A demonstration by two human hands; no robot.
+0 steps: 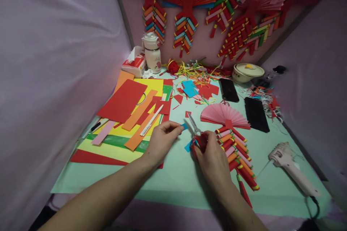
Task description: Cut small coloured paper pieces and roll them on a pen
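Note:
My left hand pinches a small blue piece of paper between thumb and fingertips. Just to its right, my right hand is closed around the red handles of a pair of scissors, whose blades point up and away with a gap between them. Another blue paper piece lies beneath the scissors' handles. Beyond the blades rests a little red square. A pink paper fan with rolled-paper tassels lies to the right of my right hand.
Coloured sheets and a white pen lie left. A glue gun and two black phones are right. Behind stand a bottle, tissue pack, lidded bowl and paper scraps.

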